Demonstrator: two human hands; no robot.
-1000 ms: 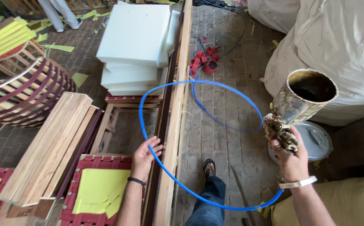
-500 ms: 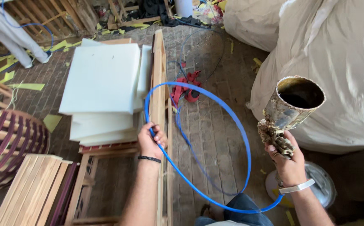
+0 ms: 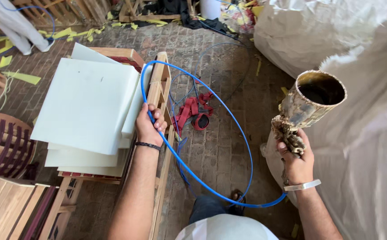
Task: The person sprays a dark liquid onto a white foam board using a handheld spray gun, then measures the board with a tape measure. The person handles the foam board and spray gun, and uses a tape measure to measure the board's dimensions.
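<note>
My left hand (image 3: pixel 150 125) grips a blue hose (image 3: pixel 229 118) that curves in a wide loop over the brick floor toward my right side. That hand rests by the upright wooden frame (image 3: pixel 163 84) beside a stack of white foam slabs (image 3: pixel 86 106). My right hand (image 3: pixel 296 162) holds up a crusted, glue-caked spray tool whose metal cup (image 3: pixel 314 95) has a dark open mouth, tilted up and to the right. The hose ends below my right wrist, which wears a white band.
Big white sacks (image 3: pixel 335 40) stand on the right. Red straps (image 3: pixel 192 113) lie on the bricks inside the loop. A red slatted chair frame (image 3: pixel 4 144) and wooden planks (image 3: pixel 11 209) are at the left. Yellow scraps litter the far floor.
The view has tilted forward and to the left, so the foam stack looms larger. My left hand has slid along the hose and now grips it by the frame. The cup stays raised.
</note>
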